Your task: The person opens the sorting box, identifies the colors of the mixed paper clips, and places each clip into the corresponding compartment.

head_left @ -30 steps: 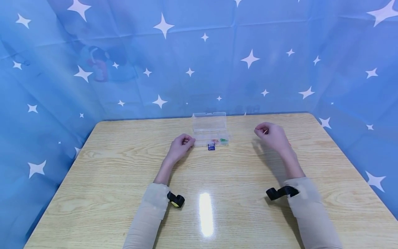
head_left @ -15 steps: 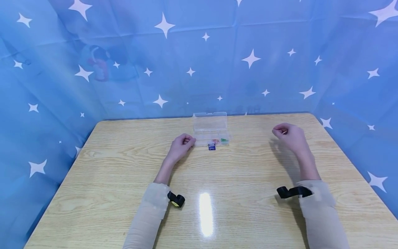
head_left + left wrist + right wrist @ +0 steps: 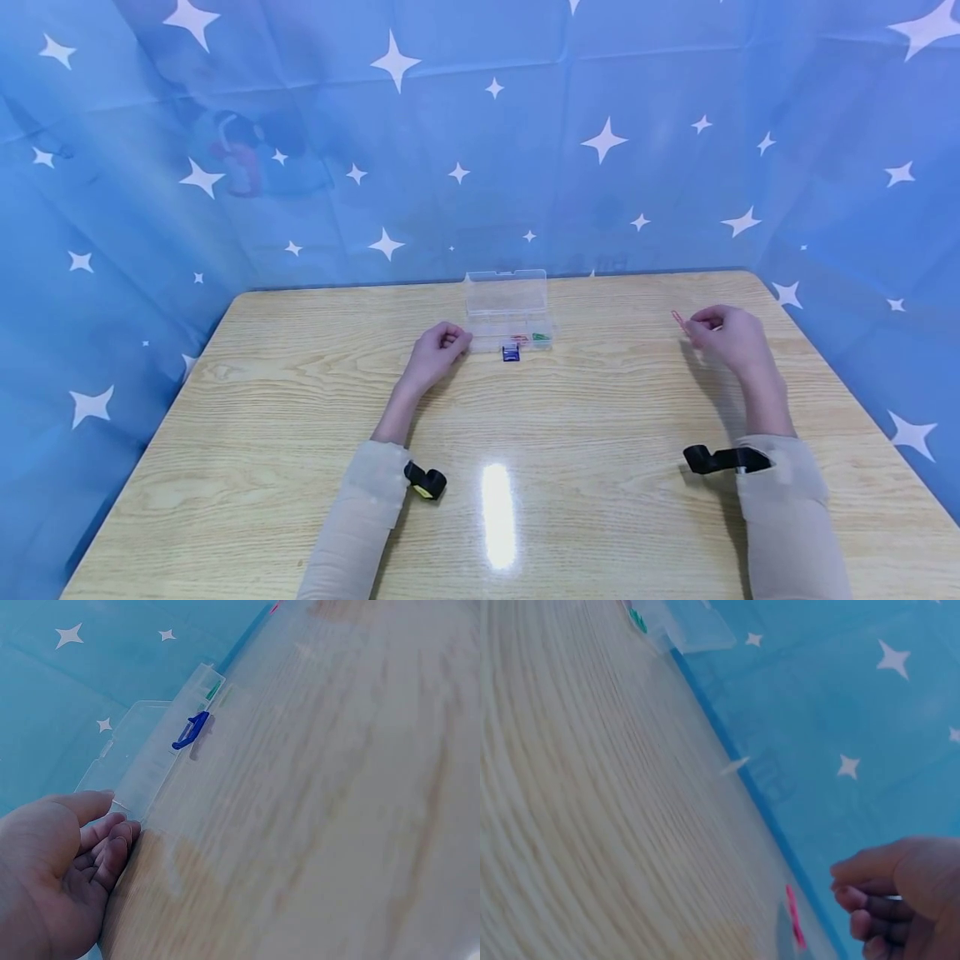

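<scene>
A clear plastic box stands near the table's back edge with its lid raised. My left hand grips its left end; thumb and fingers meet at the corner in the left wrist view. Small green clips and red clips lie in its right compartments. A blue latch sits at the front edge. Far right, a red paper clip lies on the table, also plain as a pink strip in the right wrist view. My right hand hovers beside it, fingers loosely curved, nothing seen between them.
The wooden table ends at a blue star-patterned curtain behind the box. Black camera mounts sit on both sleeves. A bright light reflection falls on the front of the table.
My right hand has moved rightward across the table, and the red paper clip now shows left of its fingertips. My left hand has stayed at the box, which has not moved.
</scene>
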`<control>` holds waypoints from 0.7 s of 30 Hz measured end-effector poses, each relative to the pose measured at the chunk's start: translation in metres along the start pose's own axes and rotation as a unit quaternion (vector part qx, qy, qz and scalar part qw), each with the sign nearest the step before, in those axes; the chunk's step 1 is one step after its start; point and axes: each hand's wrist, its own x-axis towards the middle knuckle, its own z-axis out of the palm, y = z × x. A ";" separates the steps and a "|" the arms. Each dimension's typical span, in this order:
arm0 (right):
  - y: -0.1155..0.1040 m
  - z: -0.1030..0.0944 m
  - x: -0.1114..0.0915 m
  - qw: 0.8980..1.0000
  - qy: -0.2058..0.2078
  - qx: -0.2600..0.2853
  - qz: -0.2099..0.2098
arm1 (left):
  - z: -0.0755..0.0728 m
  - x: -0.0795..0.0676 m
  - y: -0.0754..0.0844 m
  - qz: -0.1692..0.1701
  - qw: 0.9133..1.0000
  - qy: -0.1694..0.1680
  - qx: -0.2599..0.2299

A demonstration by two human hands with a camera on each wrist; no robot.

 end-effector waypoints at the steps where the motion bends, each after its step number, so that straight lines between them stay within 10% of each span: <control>1: 0.002 0.000 0.000 1.000 -0.002 -0.003 0.006 | 0.000 0.000 0.000 -0.001 1.000 0.000 0.002; 21: 0.026 0.002 -0.002 0.998 -0.027 -0.045 0.046 | 0.000 0.000 0.000 -0.003 1.000 0.002 0.011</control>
